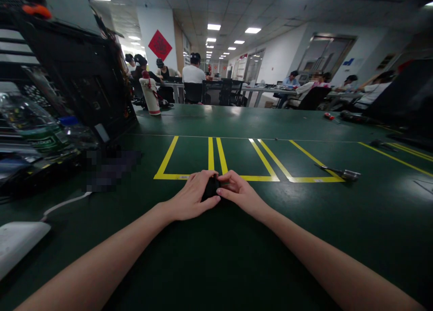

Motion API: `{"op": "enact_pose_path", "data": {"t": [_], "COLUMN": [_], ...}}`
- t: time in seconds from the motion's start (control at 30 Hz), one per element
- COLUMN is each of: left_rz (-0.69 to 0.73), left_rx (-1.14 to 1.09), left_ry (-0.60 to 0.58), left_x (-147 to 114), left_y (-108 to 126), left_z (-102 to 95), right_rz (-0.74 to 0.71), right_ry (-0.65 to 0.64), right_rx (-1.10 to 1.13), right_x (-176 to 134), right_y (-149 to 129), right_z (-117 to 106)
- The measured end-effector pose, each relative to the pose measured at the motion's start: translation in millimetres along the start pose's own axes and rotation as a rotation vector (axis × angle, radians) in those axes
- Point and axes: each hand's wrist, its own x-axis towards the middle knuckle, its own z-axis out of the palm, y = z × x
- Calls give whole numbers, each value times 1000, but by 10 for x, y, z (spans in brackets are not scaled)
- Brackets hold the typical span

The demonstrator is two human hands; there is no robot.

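A small black object (pixel 210 189) is between my two hands over the green table (pixel 216 257), just in front of the yellow tape marks. It looks rounded, but its kind is hard to make out. My left hand (pixel 194 196) is curled around its left side, thumb in front and fingers behind. From the right, my right hand (pixel 238 193) touches it with thumb and fingertips in a pinch. Part of the object is hidden by my fingers.
Yellow tape (pixel 216 178) marks out sections on the table. A screwdriver-like metal tool (pixel 348 174) lies at right. Water bottles (pixel 43 137) and a black computer case (pixel 91 94) stand at left, near a white device (pixel 20 243) with a cable. A white cup-like container (pixel 150 94) stands farther back.
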Motion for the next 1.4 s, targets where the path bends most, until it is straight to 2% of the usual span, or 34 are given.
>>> {"op": "enact_pose_path", "data": {"t": [0.3,0.53,0.6,0.7,0.87,1.07,1.4], "left_rz": [30,-40,-43,-54,-85,32,27], "left_rx": [78,329,307,152,-33,4,31], "left_ry": [-39,21,21,16,89,90,106], "left_x": [-24,-51,-58,-71,-71,-53,-33], "left_y": [15,6,-2,-35,-71,-77,-64], "left_z": [-28,-15,2,41,56,29,25], "right_rz": [70,5,-4,-9,-9,-37,-63], "right_ry": [-16,-20,-25,-42,-28,-25,-13], "right_rx": [-13,34,21,2,-10,-11,23], "right_x": [-52,-39,-38,-39,-47,-46,-23], "right_y": [-73,-22,-12,-9,-9,2,38], "right_z": [5,3,3,0,-2,11,-7]}}
